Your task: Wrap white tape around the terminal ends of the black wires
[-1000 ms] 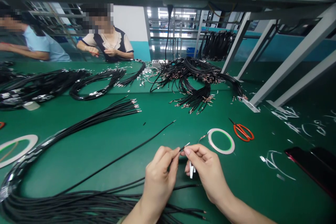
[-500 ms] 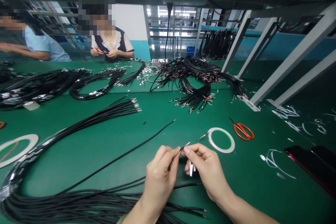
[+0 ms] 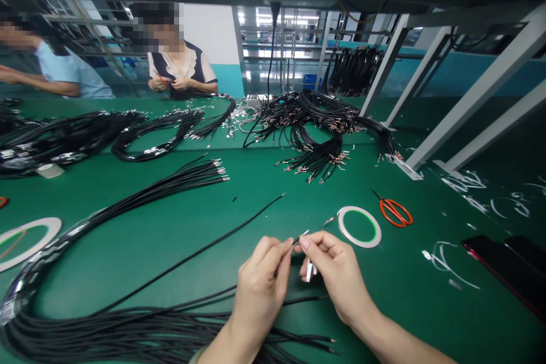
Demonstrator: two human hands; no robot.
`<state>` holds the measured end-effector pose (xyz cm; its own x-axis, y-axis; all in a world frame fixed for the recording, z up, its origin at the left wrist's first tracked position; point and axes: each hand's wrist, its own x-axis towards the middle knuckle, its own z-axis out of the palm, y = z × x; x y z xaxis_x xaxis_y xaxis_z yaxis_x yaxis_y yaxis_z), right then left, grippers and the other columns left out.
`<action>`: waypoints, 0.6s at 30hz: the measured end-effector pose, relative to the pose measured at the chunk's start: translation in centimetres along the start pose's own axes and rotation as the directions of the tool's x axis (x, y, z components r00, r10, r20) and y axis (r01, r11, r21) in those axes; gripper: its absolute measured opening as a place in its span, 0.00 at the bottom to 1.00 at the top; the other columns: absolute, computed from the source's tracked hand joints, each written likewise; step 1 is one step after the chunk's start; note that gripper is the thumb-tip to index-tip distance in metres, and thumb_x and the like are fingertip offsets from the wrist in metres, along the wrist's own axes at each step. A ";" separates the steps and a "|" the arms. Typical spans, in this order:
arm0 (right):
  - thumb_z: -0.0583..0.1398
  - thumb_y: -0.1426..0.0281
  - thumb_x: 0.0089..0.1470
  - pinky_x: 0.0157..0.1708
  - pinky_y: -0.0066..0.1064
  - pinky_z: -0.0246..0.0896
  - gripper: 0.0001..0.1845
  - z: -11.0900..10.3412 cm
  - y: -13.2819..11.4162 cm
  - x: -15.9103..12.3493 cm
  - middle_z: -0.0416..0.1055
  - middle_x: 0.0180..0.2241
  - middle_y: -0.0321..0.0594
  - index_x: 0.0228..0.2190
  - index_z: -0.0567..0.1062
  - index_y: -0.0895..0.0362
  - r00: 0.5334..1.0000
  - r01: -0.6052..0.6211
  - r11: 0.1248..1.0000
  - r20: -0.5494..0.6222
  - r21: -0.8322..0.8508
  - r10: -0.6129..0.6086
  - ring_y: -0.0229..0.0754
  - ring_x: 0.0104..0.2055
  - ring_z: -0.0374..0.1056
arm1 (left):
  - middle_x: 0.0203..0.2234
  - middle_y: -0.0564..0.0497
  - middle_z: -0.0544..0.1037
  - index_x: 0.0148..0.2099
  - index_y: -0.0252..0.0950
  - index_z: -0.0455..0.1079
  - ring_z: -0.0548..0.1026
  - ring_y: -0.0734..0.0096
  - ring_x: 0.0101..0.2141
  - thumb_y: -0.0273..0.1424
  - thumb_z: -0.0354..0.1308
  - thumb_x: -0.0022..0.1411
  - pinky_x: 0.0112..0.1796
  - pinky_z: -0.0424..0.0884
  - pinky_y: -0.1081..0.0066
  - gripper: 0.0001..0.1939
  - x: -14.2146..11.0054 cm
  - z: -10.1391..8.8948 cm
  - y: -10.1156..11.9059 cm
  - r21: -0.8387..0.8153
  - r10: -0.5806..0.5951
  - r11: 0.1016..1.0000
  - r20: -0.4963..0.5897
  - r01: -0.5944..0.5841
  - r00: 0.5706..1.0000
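Pinched in my left hand (image 3: 260,281) is a black cable, close to its stripped end (image 3: 304,233). My right hand (image 3: 336,273) is closed at that same end, with thumb and forefinger pressed on the cable just below the pale tip. A white strip (image 3: 310,271) hangs under the right fingers, partly hidden by them. Below my hands runs a thick bundle of black cables (image 3: 170,330), bent round at the left. One single cable (image 3: 205,252) lies apart above it. Near my right hand is a tape roll (image 3: 377,228) with a loose copper-coloured end (image 3: 330,220).
Orange-handled scissors (image 3: 396,213) lie right of the roll. White scraps (image 3: 443,264) and a dark red-edged phone-like object (image 3: 499,270) are farther right. Cable heaps (image 3: 315,114) stretch along the back. Metal legs (image 3: 473,91) stand at right. Two people (image 3: 183,71) work opposite.
My hands stay in nearly the same pose at the cable end. Across the table, the people's hands and heads have shifted slightly.
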<state>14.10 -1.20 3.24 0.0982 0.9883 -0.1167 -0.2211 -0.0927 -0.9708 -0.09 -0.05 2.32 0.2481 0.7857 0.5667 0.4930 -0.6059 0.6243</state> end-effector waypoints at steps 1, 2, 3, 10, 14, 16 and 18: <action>0.63 0.60 0.52 0.19 0.25 0.61 0.13 0.0 0.0 0.0 0.70 0.16 0.33 0.27 0.74 0.59 1.000 0.003 1.000 0.000 0.003 -0.003 0.34 0.17 0.64 | 0.30 0.49 0.72 0.46 0.35 0.71 0.74 0.73 0.31 0.21 0.52 0.62 0.33 0.72 0.76 0.12 -0.1 0.0 -0.1 0.006 0.007 1.000 0.010 -0.007 1.000; 0.63 0.61 0.52 0.19 0.24 0.61 0.13 0.0 0.0 0.1 0.70 0.16 0.33 0.27 0.74 0.59 1.000 0.007 1.000 0.001 0.005 -0.007 0.34 0.17 0.64 | 0.31 0.49 0.73 0.47 0.35 0.70 0.74 0.72 0.32 0.21 0.52 0.62 0.34 0.72 0.76 0.12 -0.2 0.1 -0.2 0.015 0.013 1.000 0.021 -0.013 1.000; 0.63 0.61 0.52 0.19 0.24 0.61 0.13 0.0 0.0 0.1 0.70 0.16 0.33 0.27 0.74 0.59 1.000 0.009 1.000 0.000 0.006 -0.009 0.34 0.17 0.64 | 0.32 0.48 0.73 0.47 0.35 0.70 0.74 0.72 0.33 0.21 0.52 0.63 0.34 0.72 0.75 0.13 -0.2 0.1 -0.4 0.026 0.019 0.999 0.031 -0.020 0.999; 0.62 0.60 0.52 0.17 0.23 0.60 0.14 -0.2 0.1 0.5 0.69 0.17 0.32 0.26 0.74 0.59 1.000 0.004 1.000 0.010 -0.014 -0.004 0.33 0.17 0.62 | 0.33 0.48 0.75 0.60 0.40 0.60 0.74 0.68 0.34 0.22 0.50 0.63 0.37 0.71 0.72 0.23 -0.6 0.2 -0.6 0.208 0.055 0.975 0.108 -0.077 0.993; 0.62 0.58 0.52 0.16 0.22 0.58 0.15 -0.3 0.2 0.6 0.67 0.16 0.31 0.26 0.74 0.59 1.000 0.011 0.999 0.019 -0.033 -0.010 0.33 0.16 0.61 | 0.34 0.47 0.74 0.61 0.40 0.58 0.74 0.66 0.35 0.23 0.49 0.64 0.36 0.71 0.70 0.24 -0.5 0.2 -0.2 0.263 0.025 0.962 0.161 -0.068 0.987; 0.63 0.58 0.51 0.16 0.22 0.58 0.15 -0.3 0.3 0.6 0.67 0.16 0.30 0.26 0.74 0.59 1.000 0.007 0.999 0.019 -0.033 -0.006 0.32 0.16 0.61 | 0.39 0.45 0.74 0.59 0.38 0.60 0.74 0.64 0.40 0.23 0.48 0.64 0.40 0.71 0.68 0.21 -0.4 0.3 0.0 0.216 0.005 0.975 0.170 -0.042 0.985; 0.63 0.59 0.51 0.16 0.21 0.57 0.15 -0.2 0.4 0.7 0.67 0.17 0.30 0.26 0.74 0.59 1.000 0.000 1.000 0.020 -0.028 0.000 0.31 0.16 0.61 | 0.42 0.44 0.74 0.55 0.37 0.63 0.73 0.64 0.43 0.22 0.47 0.65 0.43 0.71 0.68 0.17 -0.2 0.4 0.1 0.149 -0.008 0.989 0.170 -0.017 0.985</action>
<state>14.26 -0.59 2.73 0.0790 0.9905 -0.1129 -0.1940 -0.0958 -0.9763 0.23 -0.28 2.09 0.3820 0.8004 0.4620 0.6076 -0.5942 0.5271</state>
